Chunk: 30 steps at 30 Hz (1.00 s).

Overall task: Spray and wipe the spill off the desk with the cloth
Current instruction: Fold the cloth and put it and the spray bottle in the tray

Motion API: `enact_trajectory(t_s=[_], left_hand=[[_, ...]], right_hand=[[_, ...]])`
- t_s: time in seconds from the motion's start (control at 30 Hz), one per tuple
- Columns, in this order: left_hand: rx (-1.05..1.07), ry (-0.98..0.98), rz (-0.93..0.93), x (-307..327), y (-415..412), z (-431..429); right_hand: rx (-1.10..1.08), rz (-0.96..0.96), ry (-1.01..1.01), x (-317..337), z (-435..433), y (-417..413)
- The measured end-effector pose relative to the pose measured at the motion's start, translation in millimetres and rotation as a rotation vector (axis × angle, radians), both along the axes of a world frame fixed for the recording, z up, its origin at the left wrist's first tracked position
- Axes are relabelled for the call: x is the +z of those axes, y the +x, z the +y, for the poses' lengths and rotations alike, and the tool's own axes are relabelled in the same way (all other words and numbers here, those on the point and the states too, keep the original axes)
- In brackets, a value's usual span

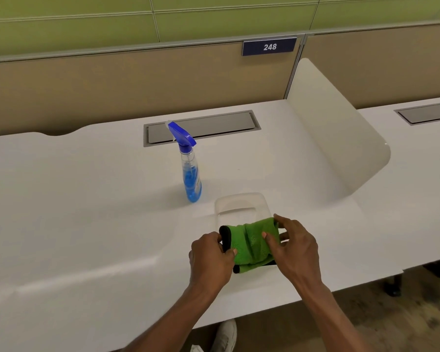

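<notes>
While the blue-triggered clear plastic spray bottle stands untouched on the white tabletop, left hand and right hand pinch opposite edges of the soft green black-trimmed microfibre cloth at the front edge; limp and light, it is best bunched.

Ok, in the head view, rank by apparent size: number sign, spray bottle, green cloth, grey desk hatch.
1. grey desk hatch
2. green cloth and spray bottle: alike; the cloth is nearer and partly covered
3. number sign

White desk carried an upright spray bottle w/ blue liquid, a clear container just beside it.
</notes>
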<state>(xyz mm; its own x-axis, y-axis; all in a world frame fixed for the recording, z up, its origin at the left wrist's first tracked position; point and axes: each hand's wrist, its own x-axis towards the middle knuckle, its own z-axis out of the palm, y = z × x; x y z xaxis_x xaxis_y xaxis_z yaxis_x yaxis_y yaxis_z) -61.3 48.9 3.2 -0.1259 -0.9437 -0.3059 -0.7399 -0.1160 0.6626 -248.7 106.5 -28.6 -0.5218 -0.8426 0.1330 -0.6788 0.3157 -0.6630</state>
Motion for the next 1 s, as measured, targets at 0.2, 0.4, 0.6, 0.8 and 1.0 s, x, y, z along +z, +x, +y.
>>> enact_trajectory(t_s=[0.2,0.4,0.6,0.8,1.0], left_hand=[[-0.036,-0.006,-0.077,-5,-1,1],[-0.127,-0.010,-0.179,-12,3,5],[-0.060,0.030,-0.150,-15,10,8],[0.021,0.135,-0.145,-13,19,7],[0.037,0.201,-0.097,-12,26,6]], right_hand=[[0.065,0.133,0.018,-19,2,8],[0.061,0.331,0.056,-24,5,14],[0.048,0.382,0.077,-30,4,14],[-0.059,0.346,0.125,-18,-7,22],[0.108,0.146,0.042,22,-62,39]])
